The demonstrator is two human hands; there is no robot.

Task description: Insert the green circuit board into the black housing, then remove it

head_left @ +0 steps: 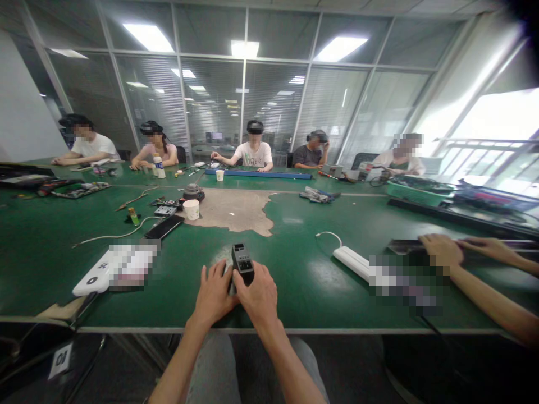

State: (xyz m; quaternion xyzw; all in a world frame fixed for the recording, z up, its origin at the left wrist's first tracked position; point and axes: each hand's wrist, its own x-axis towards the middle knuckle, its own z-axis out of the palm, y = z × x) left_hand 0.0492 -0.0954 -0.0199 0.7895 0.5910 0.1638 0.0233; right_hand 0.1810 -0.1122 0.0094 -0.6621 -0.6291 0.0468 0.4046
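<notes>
Upright near the front edge of the green table (303,292) stands a small black device (242,258) with sockets or slots on its face. My right hand (257,287) is wrapped round its lower right side, thumb across the near face. My left hand (214,292) lies on the table just to the left of the device, fingers spread, the fingertips close to its left side. Whether the left fingertips touch the device cannot be made out.
Left: a white power bank-like box (95,275), a black phone-like slab (165,226), a paper cup (191,210). Right: a white strip (351,264) with a cable, another person's hands (442,249) on a dark panel, a green basket (416,193). Several people sit across.
</notes>
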